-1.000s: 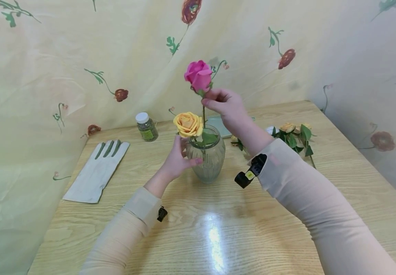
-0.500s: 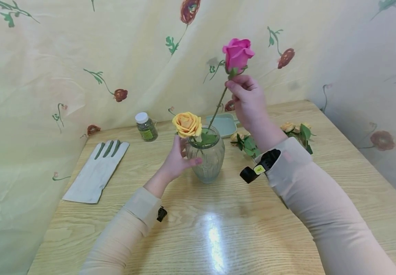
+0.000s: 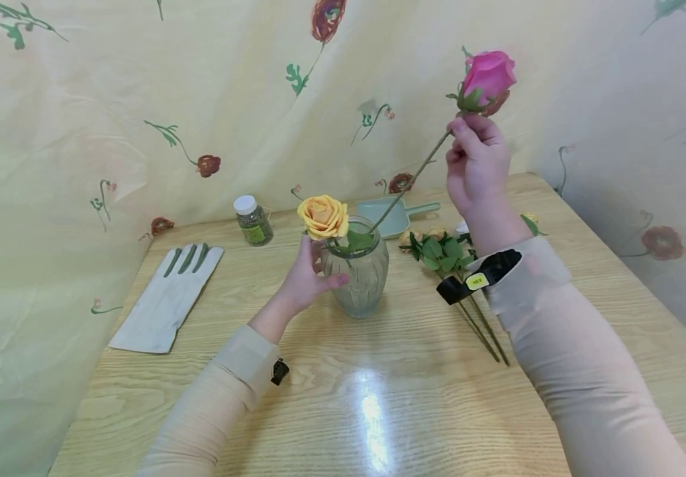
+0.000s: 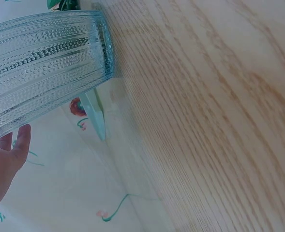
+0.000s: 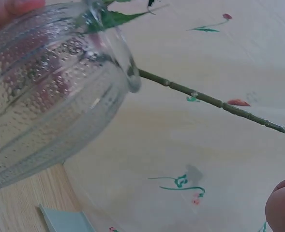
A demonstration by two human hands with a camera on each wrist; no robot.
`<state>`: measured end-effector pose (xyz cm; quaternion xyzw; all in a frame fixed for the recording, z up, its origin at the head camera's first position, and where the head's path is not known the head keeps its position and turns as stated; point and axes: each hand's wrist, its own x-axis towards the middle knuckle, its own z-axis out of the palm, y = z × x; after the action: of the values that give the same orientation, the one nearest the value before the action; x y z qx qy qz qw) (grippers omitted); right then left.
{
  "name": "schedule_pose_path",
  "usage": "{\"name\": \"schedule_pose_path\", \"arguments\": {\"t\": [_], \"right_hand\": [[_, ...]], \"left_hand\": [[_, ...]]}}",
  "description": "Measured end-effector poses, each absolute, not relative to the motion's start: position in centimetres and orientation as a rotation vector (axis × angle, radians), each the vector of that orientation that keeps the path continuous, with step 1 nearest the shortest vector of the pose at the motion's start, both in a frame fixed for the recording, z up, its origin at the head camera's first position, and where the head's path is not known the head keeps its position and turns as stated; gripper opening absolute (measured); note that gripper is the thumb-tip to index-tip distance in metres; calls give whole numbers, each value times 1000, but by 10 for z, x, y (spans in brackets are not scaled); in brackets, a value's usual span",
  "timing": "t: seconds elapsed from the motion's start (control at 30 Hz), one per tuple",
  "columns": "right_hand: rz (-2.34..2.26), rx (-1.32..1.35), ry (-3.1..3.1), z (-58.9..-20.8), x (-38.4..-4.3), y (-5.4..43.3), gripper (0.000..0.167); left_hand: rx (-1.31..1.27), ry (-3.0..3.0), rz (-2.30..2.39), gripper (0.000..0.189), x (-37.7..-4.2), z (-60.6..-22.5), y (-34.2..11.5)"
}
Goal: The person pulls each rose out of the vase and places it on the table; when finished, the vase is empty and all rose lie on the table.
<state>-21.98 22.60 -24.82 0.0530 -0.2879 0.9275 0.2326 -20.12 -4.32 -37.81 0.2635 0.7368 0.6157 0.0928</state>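
A ribbed glass vase (image 3: 362,288) stands upright on the table, and my left hand (image 3: 304,278) grips its left side with thumb and fingers spread around it. One yellow rose (image 3: 323,217) is in the vase, its bloom above the rim beside a green leaf. My right hand (image 3: 481,162) pinches a pink rose (image 3: 489,78) just under its bloom, raised up and to the right. Its long stem (image 5: 205,97) slants down to the vase's mouth. Whether the stem's tip is inside cannot be made out. The left wrist view shows my fingers (image 4: 19,147) beside the glass.
Several more roses (image 3: 447,255) lie right of the vase, partly behind my right forearm. A pale green dustpan (image 3: 387,215) lies behind the vase. At the back left is a white-capped jar (image 3: 253,224). A white and green glove (image 3: 170,301) lies at the left.
My right hand has carried the pink rose's bloom up and to the right, so its stem has gone from nearly upright to slanted. My left hand and the vase have stayed put.
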Motion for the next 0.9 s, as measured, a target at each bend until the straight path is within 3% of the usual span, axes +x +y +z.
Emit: {"name": "schedule_pose_path", "arguments": {"t": [0.57, 0.9], "right_hand": [[2487, -152, -735, -246, -224, 270, 9], [2505, -276, -689, -256, -218, 298, 14]], "left_hand": [[773, 2156, 1814, 125, -201, -375, -43], [763, 2144, 1796, 125, -183, -348, -44]]}}
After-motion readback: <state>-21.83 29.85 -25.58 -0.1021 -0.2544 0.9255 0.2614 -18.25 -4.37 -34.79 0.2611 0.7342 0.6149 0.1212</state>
